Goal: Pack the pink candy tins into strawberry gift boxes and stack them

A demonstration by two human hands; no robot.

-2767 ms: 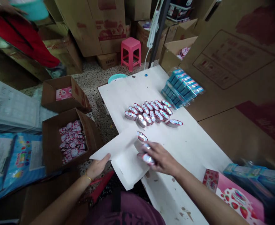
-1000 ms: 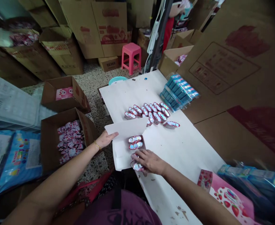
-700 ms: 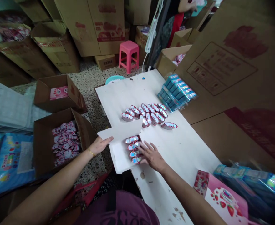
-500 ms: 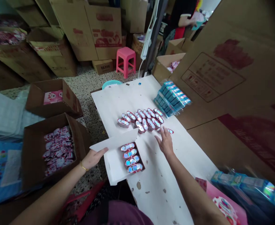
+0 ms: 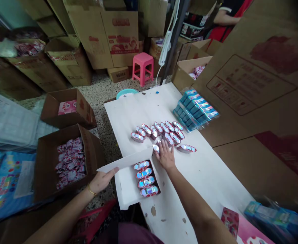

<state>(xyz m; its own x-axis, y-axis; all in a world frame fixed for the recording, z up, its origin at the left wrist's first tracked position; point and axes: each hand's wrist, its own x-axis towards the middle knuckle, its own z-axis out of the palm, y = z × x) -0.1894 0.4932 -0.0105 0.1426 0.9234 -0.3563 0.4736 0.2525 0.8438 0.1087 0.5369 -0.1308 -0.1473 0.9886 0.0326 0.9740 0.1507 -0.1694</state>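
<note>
My left hand holds the raised flap of a white cardboard carton, its fingers flat along the flap's edge. Inside the carton lie four foil-lidded pink cups in a slanted row. My right hand is spread over a cluster of similar cups on a white board. Its fingertips are at the cluster's near edge, and one cup sits against the fingers. Some cups are hidden beneath the hand.
Brown boxes of pink packets stand on the speckled floor left of the board. Shrink-wrapped blue packs lie at its far right. A large cardboard sheet rises on the right. A co-worker's arm shows far back.
My right hand has moved from the carton to the cluster of cups, and four cups now lie in the carton. My left hand still holds the flap. The view has shifted slightly.
</note>
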